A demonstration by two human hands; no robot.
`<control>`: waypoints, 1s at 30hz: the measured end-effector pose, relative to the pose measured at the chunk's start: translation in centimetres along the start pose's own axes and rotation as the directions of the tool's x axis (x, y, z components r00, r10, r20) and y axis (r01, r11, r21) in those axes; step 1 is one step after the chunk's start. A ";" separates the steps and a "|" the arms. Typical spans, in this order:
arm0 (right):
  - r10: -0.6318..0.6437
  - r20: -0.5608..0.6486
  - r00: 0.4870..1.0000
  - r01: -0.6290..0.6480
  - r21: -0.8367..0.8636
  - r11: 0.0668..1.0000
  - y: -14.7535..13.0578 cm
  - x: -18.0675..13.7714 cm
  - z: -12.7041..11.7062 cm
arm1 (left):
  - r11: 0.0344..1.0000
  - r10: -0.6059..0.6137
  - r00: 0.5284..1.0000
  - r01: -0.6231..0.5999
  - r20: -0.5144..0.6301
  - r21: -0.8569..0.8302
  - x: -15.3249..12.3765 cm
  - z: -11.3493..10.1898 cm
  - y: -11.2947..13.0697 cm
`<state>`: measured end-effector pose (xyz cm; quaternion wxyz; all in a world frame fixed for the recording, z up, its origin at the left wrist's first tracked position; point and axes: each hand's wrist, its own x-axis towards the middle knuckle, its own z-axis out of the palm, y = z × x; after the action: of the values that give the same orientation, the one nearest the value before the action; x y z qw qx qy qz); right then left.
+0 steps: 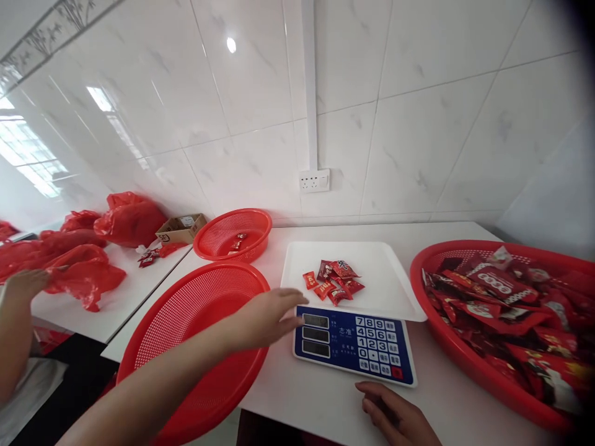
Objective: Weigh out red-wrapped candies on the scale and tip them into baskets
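Observation:
My left hand (272, 317) reaches across the front red basket (153, 316), fingers stretched out and holding nothing. Its fingertips are at the left edge of the scale's blue keypad panel (344, 341), close to the displays. On the scale's white tray (372, 266) lies a small pile of red snack packets (335, 282). My right hand (397, 414) rests at the table's front, just below the keypad, with fingers loosely bent, thumb apart and nothing visible in them.
At right, a big red basket (465, 378) is heaped with snack packets (502, 310). Behind the front basket stands another red basket (209, 244) with a few packets. Farther left are a cardboard box (181, 229), red plastic bags (130, 220) and another person's hand (25, 285).

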<state>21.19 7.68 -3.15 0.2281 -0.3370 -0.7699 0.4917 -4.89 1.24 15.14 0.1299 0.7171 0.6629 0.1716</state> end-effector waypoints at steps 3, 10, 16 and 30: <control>0.021 -0.009 1.000 -0.021 -0.006 1.000 0.4 -0.1 0.3 | 0.990 -0.034 0.991 0.015 0.126 0.143 5.2 1.2 -1.4; 0.038 -0.040 0.998 -0.038 -0.003 0.999 0.2 -0.3 0.7 | 0.957 -0.087 0.971 0.019 0.225 0.288 10.0 3.8 -2.2; 0.043 -0.019 0.999 -0.043 0.011 0.999 0.6 -0.3 0.8 | 0.945 -0.103 0.986 0.055 0.132 0.323 9.9 3.6 -2.5; 0.043 -0.037 0.998 -0.044 -0.011 0.999 0.3 -0.3 0.7 | 0.937 -0.152 0.963 0.068 0.224 0.342 10.9 4.9 -1.6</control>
<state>20.99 7.06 -3.71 0.2297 -0.3641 -0.7609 0.4856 -3.56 12.38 10.81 0.0985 0.7059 0.7003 -0.0405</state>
